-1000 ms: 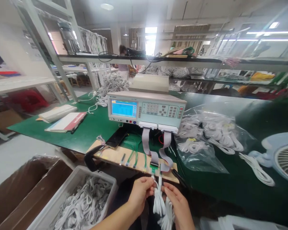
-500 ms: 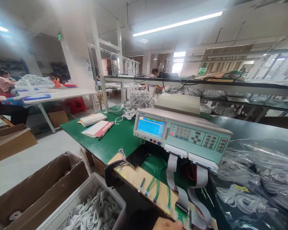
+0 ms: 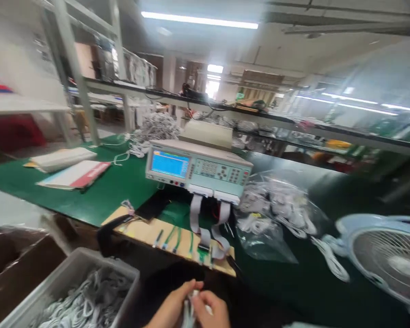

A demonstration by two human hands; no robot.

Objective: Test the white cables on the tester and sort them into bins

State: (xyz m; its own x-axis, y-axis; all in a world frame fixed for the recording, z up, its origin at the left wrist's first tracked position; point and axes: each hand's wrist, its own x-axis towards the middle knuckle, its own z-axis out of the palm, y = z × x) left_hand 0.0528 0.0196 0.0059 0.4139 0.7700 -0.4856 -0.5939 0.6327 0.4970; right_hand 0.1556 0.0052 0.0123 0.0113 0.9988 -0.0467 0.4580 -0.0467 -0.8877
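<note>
Low in the head view, my left hand (image 3: 172, 303) and my right hand (image 3: 212, 310) are close together, fingers closed on a white cable (image 3: 187, 315). Its upper end sits between my fingertips; the rest hangs down past the bottom edge of the picture. Just beyond my hands lies a wooden board (image 3: 146, 232) with green wires and a small green circuit board (image 3: 202, 255). Grey ribbon cables (image 3: 195, 212) run from that board up to a bench tester (image 3: 200, 166) with a lit blue screen.
At the lower left stands a white plastic bin (image 3: 131, 278) of coiled cables, beside a cardboard box (image 3: 23, 269). Bagged cables (image 3: 269, 205) and a blue fan (image 3: 389, 259) are on the right of the green table (image 3: 123, 191). Papers (image 3: 75, 175) lie on its left.
The view has swung right and the fan has come into sight. One hand showed at the board's near edge before; now both hands are nearer me, together on the white cable.
</note>
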